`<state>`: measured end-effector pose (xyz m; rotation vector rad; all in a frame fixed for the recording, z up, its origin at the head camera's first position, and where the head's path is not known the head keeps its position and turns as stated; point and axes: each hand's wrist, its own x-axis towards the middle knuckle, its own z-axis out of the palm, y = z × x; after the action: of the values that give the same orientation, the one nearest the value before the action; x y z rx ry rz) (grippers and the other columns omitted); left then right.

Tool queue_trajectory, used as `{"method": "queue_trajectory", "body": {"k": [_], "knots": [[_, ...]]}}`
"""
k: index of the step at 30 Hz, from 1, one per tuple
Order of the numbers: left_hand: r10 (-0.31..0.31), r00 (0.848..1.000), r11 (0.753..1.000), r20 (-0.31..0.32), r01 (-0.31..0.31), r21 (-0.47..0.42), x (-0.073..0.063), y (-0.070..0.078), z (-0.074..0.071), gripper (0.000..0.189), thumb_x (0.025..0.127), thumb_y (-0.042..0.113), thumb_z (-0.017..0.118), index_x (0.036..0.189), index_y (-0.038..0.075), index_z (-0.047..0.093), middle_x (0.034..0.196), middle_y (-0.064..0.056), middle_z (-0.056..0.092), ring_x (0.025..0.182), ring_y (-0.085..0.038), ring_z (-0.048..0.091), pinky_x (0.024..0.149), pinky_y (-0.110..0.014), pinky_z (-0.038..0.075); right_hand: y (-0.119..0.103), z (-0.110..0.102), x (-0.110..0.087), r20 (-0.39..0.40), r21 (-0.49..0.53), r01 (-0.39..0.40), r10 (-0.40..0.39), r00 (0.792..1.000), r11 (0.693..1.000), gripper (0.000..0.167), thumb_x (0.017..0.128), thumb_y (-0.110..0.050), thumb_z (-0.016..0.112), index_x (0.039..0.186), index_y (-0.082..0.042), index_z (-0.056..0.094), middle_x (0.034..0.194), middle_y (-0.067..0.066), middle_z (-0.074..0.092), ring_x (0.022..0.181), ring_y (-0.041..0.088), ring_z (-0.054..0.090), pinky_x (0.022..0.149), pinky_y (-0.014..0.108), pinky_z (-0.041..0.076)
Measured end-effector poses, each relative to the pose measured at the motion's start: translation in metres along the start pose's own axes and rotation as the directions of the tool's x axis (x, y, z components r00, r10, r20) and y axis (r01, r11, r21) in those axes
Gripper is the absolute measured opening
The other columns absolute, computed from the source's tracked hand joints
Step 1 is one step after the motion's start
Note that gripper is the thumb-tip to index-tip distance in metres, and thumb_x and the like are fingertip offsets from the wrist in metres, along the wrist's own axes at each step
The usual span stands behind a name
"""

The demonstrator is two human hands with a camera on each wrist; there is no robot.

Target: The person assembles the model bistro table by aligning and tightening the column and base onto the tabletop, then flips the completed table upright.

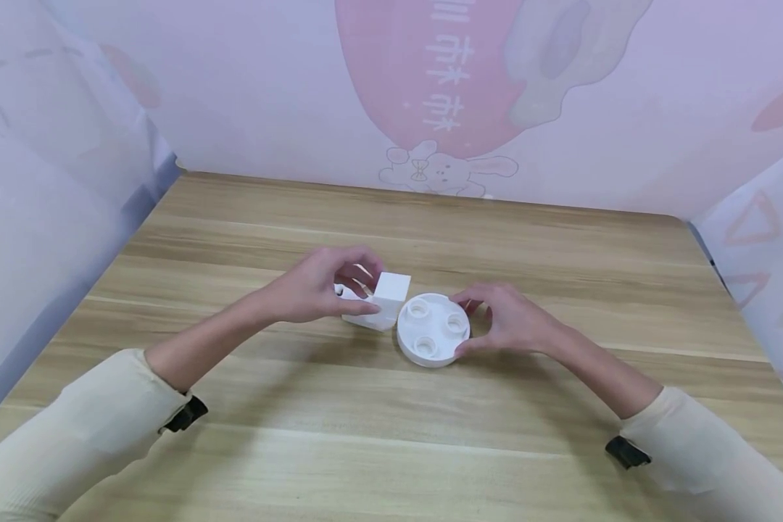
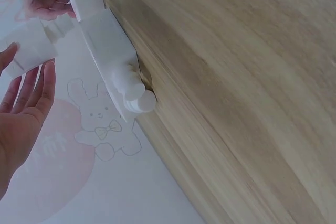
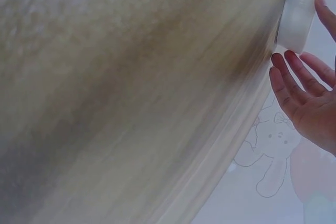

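My left hand (image 1: 322, 286) pinches a white block (image 1: 392, 286) between thumb and fingertips. In the left wrist view, the block (image 2: 31, 48) has a short stub on one side and is held off the table. Below that hand lies a white base piece (image 1: 360, 316), partly hidden by the fingers; rounded pegs (image 2: 134, 90) stick out at its end. Just right of it, flat on the table, is a round white disc (image 1: 433, 348) with three raised rings. My right hand (image 1: 512, 319) grips the disc's right rim, thumb in front and fingers behind.
The wood-grain table (image 1: 391, 435) runs back to a pale printed backdrop (image 1: 267, 94) with a rabbit drawing. Similar sheets hang at the left and right sides. A black clip (image 1: 185, 413) hangs at the left sleeve, another black clip (image 1: 628, 452) at the right.
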<state>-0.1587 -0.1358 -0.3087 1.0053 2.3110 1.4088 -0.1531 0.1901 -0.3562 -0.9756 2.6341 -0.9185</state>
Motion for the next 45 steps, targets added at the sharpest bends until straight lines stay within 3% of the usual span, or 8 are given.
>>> {"method": "queue_trajectory", "body": {"k": [10, 23, 29, 34, 45], "knots": [[0.011, 1.000, 0.988, -0.025, -0.015, -0.154, 0.008, 0.005, 0.011, 0.042, 0.077, -0.015, 0.082, 0.113, -0.011, 0.061, 0.109, -0.019, 0.065, 0.097, -0.032, 0.072, 0.084, -0.035, 0.063, -0.002, -0.002, 0.001, 0.006, 0.006, -0.007, 0.007, 1.000, 1.000, 0.071, 0.068, -0.025, 0.098, 0.127, 0.002, 0.069, 0.110, 0.007, 0.074, 0.099, 0.025, 0.068, 0.078, 0.041, 0.058], [0.025, 0.998, 0.976, 0.051, -0.014, -0.217, 0.017, 0.006, 0.034, 0.042, 0.078, -0.018, 0.079, 0.114, -0.012, 0.059, 0.113, -0.023, 0.063, 0.100, -0.034, 0.073, 0.086, -0.037, 0.063, -0.003, 0.000, 0.003, 0.009, 0.031, 0.002, -0.002, 1.000, 1.000, 0.070, 0.067, -0.028, 0.099, 0.125, -0.002, 0.071, 0.108, 0.004, 0.074, 0.097, 0.022, 0.068, 0.074, 0.041, 0.056], [0.033, 0.995, 0.979, 0.095, -0.013, -0.204, 0.019, 0.003, 0.042, 0.040, 0.081, -0.014, 0.079, 0.116, -0.010, 0.060, 0.115, -0.022, 0.065, 0.100, -0.031, 0.073, 0.088, -0.035, 0.062, -0.003, -0.001, 0.003, 0.012, 0.030, 0.007, -0.007, 1.000, 1.000, 0.070, 0.067, -0.028, 0.099, 0.125, -0.001, 0.071, 0.107, 0.004, 0.074, 0.096, 0.022, 0.068, 0.073, 0.039, 0.056], [0.068, 0.988, 0.983, 0.141, -0.042, -0.179, 0.023, 0.002, 0.047, 0.038, 0.083, -0.012, 0.078, 0.116, -0.010, 0.059, 0.113, -0.022, 0.066, 0.101, -0.034, 0.072, 0.092, -0.037, 0.061, -0.004, -0.001, 0.001, 0.007, 0.036, -0.003, 0.003, 1.000, 0.999, 0.068, 0.068, -0.025, 0.098, 0.125, -0.001, 0.071, 0.107, 0.004, 0.074, 0.097, 0.023, 0.068, 0.074, 0.042, 0.057], [0.076, 0.965, 0.997, 0.253, -0.067, -0.046, 0.025, 0.009, 0.054, 0.036, 0.088, -0.011, 0.075, 0.121, -0.006, 0.062, 0.121, -0.019, 0.067, 0.115, -0.030, 0.070, 0.094, -0.032, 0.059, -0.007, -0.001, 0.000, 0.014, 0.039, -0.024, 0.024, 1.000, 0.999, 0.067, 0.068, -0.023, 0.098, 0.127, -0.003, 0.071, 0.108, 0.002, 0.074, 0.098, 0.020, 0.067, 0.076, 0.042, 0.057]]}}
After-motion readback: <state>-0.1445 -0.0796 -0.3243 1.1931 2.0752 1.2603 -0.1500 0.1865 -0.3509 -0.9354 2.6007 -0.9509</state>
